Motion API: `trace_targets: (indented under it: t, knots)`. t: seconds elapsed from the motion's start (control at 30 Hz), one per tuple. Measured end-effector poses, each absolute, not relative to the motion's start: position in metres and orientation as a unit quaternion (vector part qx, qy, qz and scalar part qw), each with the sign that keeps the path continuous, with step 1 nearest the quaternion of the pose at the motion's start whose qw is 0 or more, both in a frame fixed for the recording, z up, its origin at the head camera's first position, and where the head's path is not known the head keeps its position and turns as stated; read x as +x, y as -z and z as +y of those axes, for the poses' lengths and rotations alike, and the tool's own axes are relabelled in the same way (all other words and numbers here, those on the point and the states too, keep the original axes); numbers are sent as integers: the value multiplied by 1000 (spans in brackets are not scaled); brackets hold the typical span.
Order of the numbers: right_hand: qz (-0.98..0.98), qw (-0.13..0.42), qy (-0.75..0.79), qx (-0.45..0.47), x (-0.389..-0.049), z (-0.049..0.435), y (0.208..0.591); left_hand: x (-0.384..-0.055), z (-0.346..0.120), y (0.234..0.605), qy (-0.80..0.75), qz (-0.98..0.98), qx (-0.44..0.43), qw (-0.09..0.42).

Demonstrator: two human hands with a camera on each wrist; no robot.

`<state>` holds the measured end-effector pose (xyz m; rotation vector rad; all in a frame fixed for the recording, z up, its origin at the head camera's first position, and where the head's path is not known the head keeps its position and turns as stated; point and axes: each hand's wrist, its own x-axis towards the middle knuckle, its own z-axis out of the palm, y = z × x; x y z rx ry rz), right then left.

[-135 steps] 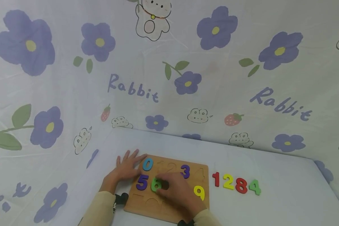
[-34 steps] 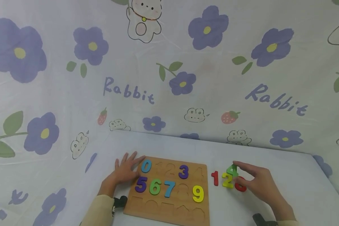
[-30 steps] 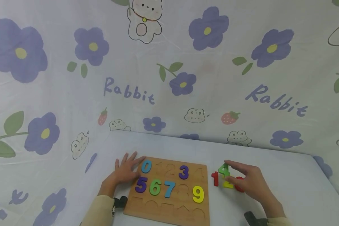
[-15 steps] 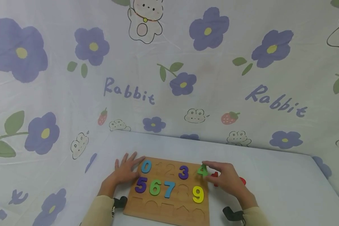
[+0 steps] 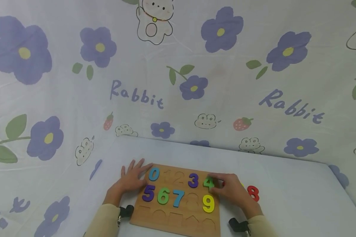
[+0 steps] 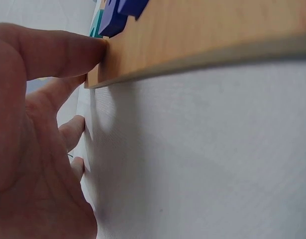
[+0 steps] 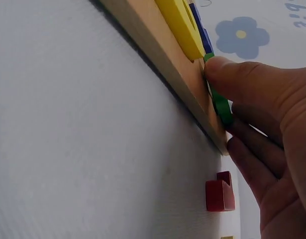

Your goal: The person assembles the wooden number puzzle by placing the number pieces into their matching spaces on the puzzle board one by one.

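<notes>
A wooden number board [image 5: 139,217] lies on the white table. My right hand [image 5: 232,191] pinches a green number 4 [image 5: 208,182] between thumb and fingers at the top right recess; in the right wrist view the green piece [image 7: 222,109] is against the board, but whether it sits fully in is unclear. My left hand [image 5: 129,182] rests at the board's left side with fingers spread. Its thumb [image 6: 68,54] touches the board's edge in the left wrist view. On the board are blue 0 [image 5: 154,174], purple 3 [image 5: 193,180], purple 5 [image 5: 148,193], green 6 [image 5: 163,196], blue 7 [image 5: 178,198] and yellow 9 [image 5: 208,203].
Right of the board lies a red 8 [image 5: 253,193]. A yellow piece [image 5: 242,185] is mostly behind the right hand, and a red piece [image 7: 220,195] sits below that hand's fingers in the right wrist view. A flower-patterned cloth [image 5: 225,72] hangs behind the table.
The blue 7 came onto the board. The right hand took the green 4 from the loose row and carried it left to the board's top right recess. The left hand stayed put.
</notes>
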<state>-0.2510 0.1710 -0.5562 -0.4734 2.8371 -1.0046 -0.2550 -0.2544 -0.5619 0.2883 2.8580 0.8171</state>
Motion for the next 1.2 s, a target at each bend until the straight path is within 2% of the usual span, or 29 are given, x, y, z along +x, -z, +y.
trace_targets:
  t: [0.27,0.63,0.83,1.2]
  knots:
    - [936,34,314,-156,-251,168,556,-259,-257,569,-293,948,113,53]
    - [942,38,300,-147,-249,173,551,-256,-252,561,-272,954,95,78]
    - [942,6,287,-176,-241,189,544,-256,-252,562,-288,950,96,73]
    - [953,2,256,-164,-223,249,528,-256,-254,566,-297,948,96,66]
